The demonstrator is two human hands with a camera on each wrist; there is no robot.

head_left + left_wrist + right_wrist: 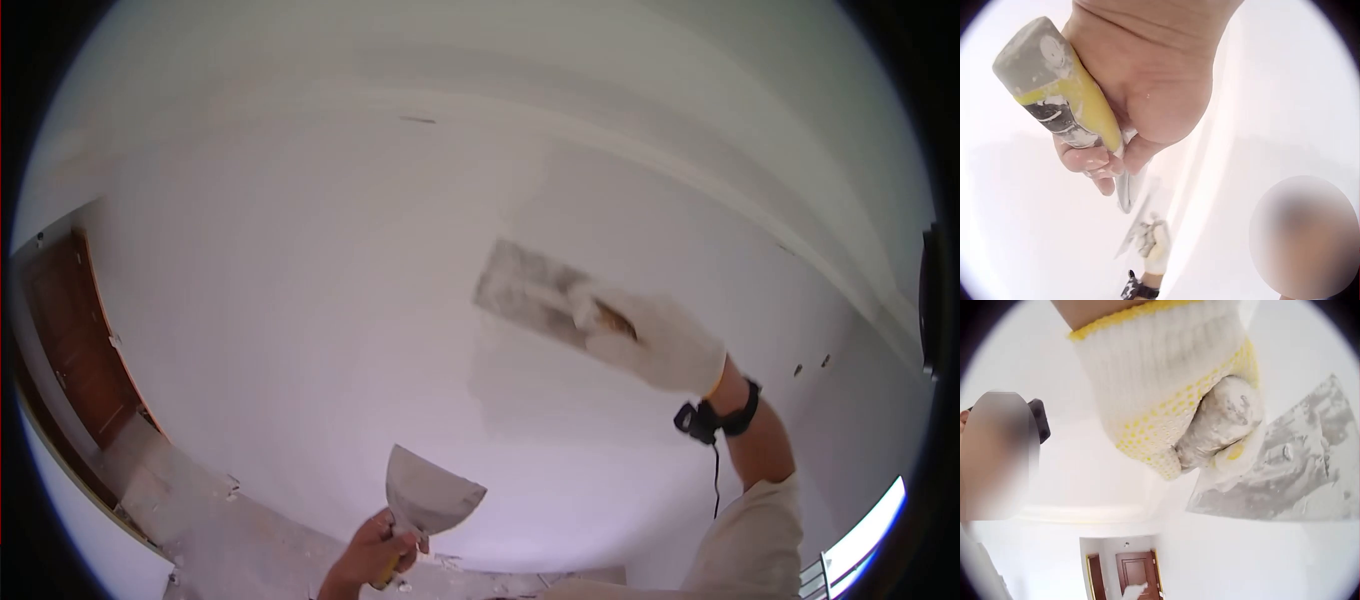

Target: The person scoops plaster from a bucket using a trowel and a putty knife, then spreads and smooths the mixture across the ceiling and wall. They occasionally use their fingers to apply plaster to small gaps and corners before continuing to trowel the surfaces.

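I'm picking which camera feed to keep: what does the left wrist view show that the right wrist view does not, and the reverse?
Only left wrist: the bare left hand gripping a yellow-and-grey handle, and a black wristband.
Only right wrist: a brown door.
Both: the gloved right hand and its trowel.
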